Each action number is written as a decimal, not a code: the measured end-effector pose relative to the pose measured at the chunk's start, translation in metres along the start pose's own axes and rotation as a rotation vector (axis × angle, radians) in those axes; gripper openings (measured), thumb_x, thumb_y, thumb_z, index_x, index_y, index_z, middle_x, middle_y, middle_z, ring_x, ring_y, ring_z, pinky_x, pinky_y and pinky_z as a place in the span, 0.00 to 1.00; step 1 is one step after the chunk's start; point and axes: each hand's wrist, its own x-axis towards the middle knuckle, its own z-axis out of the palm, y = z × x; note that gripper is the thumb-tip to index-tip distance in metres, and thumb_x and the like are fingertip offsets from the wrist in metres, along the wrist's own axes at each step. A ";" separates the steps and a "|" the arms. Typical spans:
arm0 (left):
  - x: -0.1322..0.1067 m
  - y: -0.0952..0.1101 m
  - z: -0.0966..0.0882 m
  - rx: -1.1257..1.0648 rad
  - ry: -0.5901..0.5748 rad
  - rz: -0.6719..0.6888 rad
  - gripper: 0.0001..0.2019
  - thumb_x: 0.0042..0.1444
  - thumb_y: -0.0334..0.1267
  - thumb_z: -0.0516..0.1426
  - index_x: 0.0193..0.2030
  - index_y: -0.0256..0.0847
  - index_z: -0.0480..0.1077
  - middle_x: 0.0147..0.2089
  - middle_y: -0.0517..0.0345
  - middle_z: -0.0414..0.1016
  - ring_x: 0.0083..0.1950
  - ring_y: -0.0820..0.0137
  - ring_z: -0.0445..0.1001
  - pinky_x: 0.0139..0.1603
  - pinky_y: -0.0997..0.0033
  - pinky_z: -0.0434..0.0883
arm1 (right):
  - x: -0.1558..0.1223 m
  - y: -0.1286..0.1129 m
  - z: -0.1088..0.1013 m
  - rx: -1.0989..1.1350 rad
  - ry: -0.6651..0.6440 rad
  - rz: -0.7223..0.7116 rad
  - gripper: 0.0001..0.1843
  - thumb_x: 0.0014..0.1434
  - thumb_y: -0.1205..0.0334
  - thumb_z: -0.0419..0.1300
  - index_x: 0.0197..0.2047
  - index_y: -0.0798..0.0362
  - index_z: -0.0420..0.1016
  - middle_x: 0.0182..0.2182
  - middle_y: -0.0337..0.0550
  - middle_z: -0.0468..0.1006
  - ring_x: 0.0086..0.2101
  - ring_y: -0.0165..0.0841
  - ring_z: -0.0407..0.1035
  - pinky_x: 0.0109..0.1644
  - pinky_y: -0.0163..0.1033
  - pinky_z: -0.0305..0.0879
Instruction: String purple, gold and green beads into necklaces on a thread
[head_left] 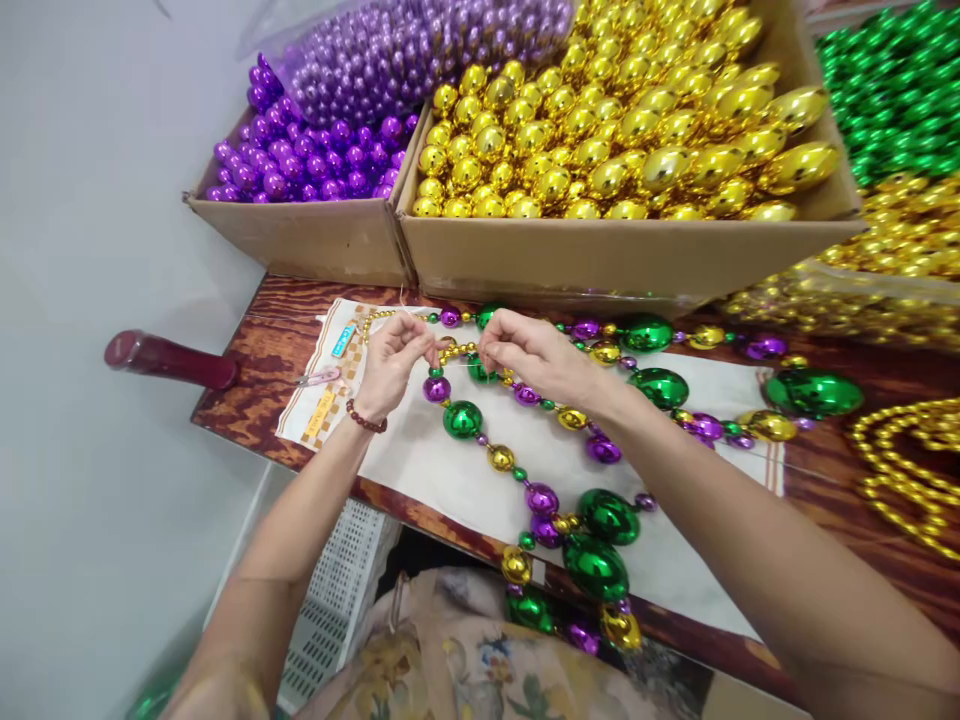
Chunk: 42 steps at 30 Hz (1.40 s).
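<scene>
Spanning the back of a dark wood-grain table [821, 490], a large cardboard box [615, 250] of gold beads and a smaller box [300, 235] of purple beads close off the far side. In front lies a white cloth [420, 450], its bare stretch open between the left forearm and the beads. On it, a purple, green and gold bead strand [540, 497] slants from the left hand [394, 365] toward the near edge and rightward, its large beads crowding that edge. Other bead rows [648, 333] run lengthwise right, passing behind the right hand [536, 360]. Both hands face each other, thumbs and fingers pinched on a thin thread [459, 363] stretched crosswise between them.
</scene>
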 end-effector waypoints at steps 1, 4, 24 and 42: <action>0.002 0.000 -0.001 0.077 -0.025 0.006 0.16 0.54 0.46 0.66 0.33 0.40 0.64 0.22 0.67 0.70 0.24 0.77 0.70 0.39 0.70 0.73 | 0.002 -0.001 -0.001 -0.024 -0.013 0.001 0.04 0.60 0.66 0.52 0.33 0.53 0.65 0.25 0.38 0.71 0.25 0.28 0.60 0.30 0.34 0.55; 0.006 -0.001 -0.006 0.198 -0.108 -0.068 0.16 0.54 0.47 0.65 0.32 0.39 0.65 0.23 0.64 0.71 0.24 0.76 0.71 0.30 0.75 0.68 | 0.006 -0.003 -0.004 0.043 -0.034 0.023 0.03 0.58 0.66 0.54 0.32 0.54 0.66 0.25 0.38 0.72 0.25 0.28 0.62 0.31 0.34 0.57; -0.001 -0.011 -0.025 -0.155 -0.072 -0.322 0.17 0.47 0.42 0.70 0.33 0.38 0.67 0.26 0.61 0.73 0.29 0.75 0.74 0.35 0.74 0.71 | 0.066 0.015 0.019 0.178 -0.161 0.138 0.12 0.58 0.56 0.61 0.38 0.55 0.80 0.36 0.42 0.80 0.38 0.33 0.70 0.43 0.36 0.65; 0.000 0.003 -0.035 0.021 -0.112 -0.268 0.16 0.42 0.38 0.72 0.29 0.36 0.69 0.32 0.58 0.77 0.34 0.72 0.78 0.39 0.71 0.77 | 0.037 -0.001 0.015 -0.126 -0.105 0.005 0.11 0.60 0.58 0.59 0.31 0.54 0.79 0.30 0.40 0.76 0.32 0.30 0.67 0.37 0.35 0.58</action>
